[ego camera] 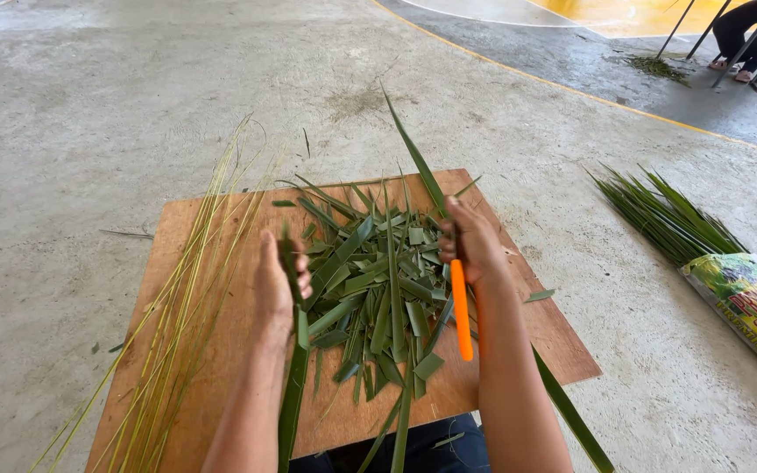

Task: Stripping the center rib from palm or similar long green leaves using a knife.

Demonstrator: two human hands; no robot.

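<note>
Leaf strips lie heaped point(378, 280) on the wooden board point(221, 350) so my cuts land there. My left hand point(278, 285) pinches a long green leaf point(293, 385) taut, while my right hand point(470, 241) is closed around an orange-handled knife point(460, 311) and another leaf point(418, 158). Stripped pale ribs point(177, 307) lie set aside at the left.

A brown wooden board point(221, 350) is lying on the grey concrete floor point(89, 114). A heap of cut green leaf pieces point(378, 280) is covering the board's middle. Thin yellow-green ribs point(177, 307) are lying along its left side, their ends reaching past the edges. On the floor to the right, a bundle of long green leaves point(663, 215) is resting against a printed sack point(751, 302).
</note>
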